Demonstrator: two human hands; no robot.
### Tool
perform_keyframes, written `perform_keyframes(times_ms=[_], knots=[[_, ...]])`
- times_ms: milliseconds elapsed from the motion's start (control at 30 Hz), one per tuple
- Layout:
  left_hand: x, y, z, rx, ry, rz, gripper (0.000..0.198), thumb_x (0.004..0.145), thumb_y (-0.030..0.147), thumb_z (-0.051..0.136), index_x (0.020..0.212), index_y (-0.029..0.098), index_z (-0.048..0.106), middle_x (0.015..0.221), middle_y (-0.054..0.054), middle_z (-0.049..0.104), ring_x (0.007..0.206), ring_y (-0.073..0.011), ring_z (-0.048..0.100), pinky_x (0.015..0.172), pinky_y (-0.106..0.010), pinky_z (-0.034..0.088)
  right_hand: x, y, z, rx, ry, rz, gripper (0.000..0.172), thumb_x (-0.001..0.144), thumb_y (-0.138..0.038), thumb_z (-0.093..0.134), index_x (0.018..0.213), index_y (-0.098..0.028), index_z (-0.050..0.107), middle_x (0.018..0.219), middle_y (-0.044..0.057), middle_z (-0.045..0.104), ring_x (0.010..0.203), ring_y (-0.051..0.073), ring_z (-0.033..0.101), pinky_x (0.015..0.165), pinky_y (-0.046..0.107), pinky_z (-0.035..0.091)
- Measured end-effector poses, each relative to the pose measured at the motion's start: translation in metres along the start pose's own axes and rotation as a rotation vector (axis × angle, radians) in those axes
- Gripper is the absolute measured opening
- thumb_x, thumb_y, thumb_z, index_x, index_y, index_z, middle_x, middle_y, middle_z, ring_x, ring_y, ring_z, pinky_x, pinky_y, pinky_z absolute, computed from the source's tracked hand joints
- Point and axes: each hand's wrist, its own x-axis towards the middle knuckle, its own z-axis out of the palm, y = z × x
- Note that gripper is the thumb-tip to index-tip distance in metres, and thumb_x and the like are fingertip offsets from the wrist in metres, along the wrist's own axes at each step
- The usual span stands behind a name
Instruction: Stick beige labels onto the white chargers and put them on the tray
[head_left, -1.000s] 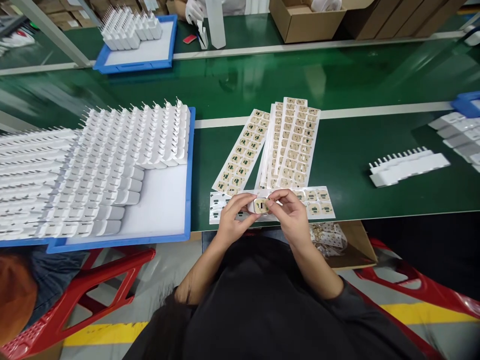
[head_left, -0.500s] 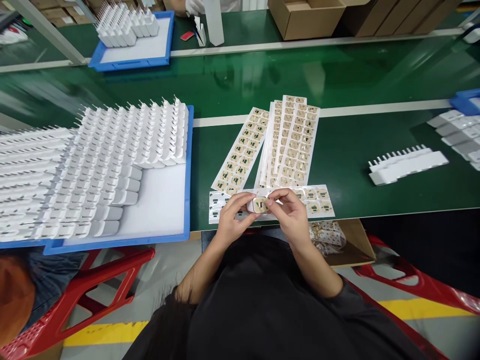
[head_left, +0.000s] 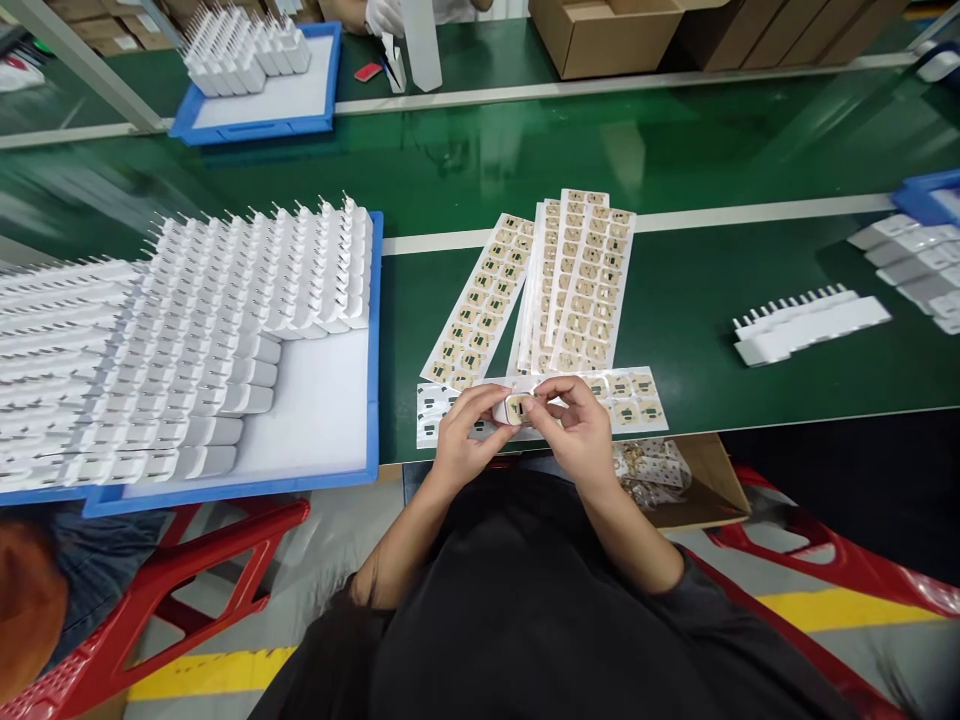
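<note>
Both hands meet at the near edge of the green table (head_left: pixel 712 300). My left hand (head_left: pixel 465 440) grips a small white charger plug (head_left: pixel 516 408) whose face carries a tan sticker. My right hand (head_left: pixel 579 430) has its fingers curled and pinched against that sticker face from the right. Under the hands lies a partly used sticker sheet (head_left: pixel 634 398). Beyond it, several sheets of tan stickers (head_left: pixel 574 285) are fanned out.
A blue tray (head_left: pixel 337 400) packed with several white plugs (head_left: pixel 225 310) sits at the left. A short row of plugs (head_left: pixel 806 325) lies at the right. A cardboard box (head_left: pixel 690 480) is under the table edge, a red stool (head_left: pixel 172 590) beside my knees. Another person's gloved hand (head_left: pixel 386 15) works across the table.
My right fingers have shifted slightly over the plug's sticker face. The view has drifted a little; nothing else on the table moved.
</note>
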Motion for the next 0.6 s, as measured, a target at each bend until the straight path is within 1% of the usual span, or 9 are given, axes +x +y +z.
perform_keyframes(times_ms=[300, 600], knots=[[-0.0013, -0.0014, 0.0002, -0.005, 0.005, -0.002, 0.039, 0.088, 0.022, 0.077, 0.126, 0.027, 0.067, 0.117, -0.010, 0.071, 0.109, -0.0215, 0.070, 0.072, -0.026, 0.065, -0.0007, -0.0004, 0.0035, -0.136, 0.020, -0.071, 0.011, 0.088, -0.030, 0.074, 0.093, -0.023, 0.067, 0.081, 0.000, 0.063, 0.074, 0.013, 0.063, 0.063, 0.024, 0.058], [-0.0003, -0.0006, 0.0004, 0.026, 0.022, 0.009, 0.037, 0.088, 0.020, 0.077, 0.123, 0.026, 0.068, 0.116, -0.009, 0.072, 0.108, -0.0210, 0.071, 0.074, -0.027, 0.064, -0.0015, 0.0001, 0.0030, -0.317, 0.007, -0.138, 0.010, 0.091, -0.029, 0.070, 0.098, -0.024, 0.066, 0.085, 0.001, 0.065, 0.075, 0.014, 0.064, 0.064, 0.026, 0.059]])
